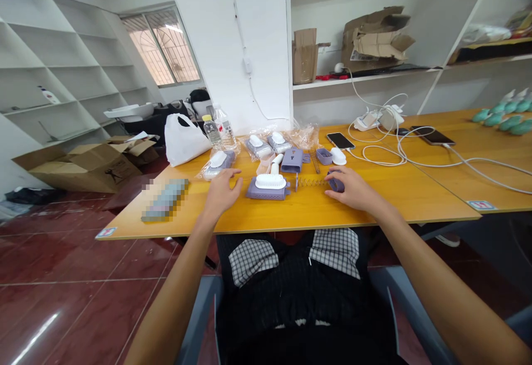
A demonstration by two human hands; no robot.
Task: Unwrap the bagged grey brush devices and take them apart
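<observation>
My left hand [222, 190] rests on the wooden table [291, 210] with its fingers spread flat, holding nothing, just left of a purple base with a white brush top [269, 186]. My right hand [353, 188] lies on the table with its fingers curled over a small purple part [334, 181]. A thin metal spring [311, 182] lies between the brush piece and my right hand. Behind them lie a purple block [292, 160], a small purple tray [323, 156], a white cap [338, 156] and several bagged purple-and-white pieces [258, 146].
A white plastic bag [183, 140] and two clear bottles [220, 128] stand at the back left. A blurred flat object [164, 200] lies near the left front edge. Two phones [339, 140] and white cables [399, 149] lie to the right. Teal items [505, 116] sit at far right.
</observation>
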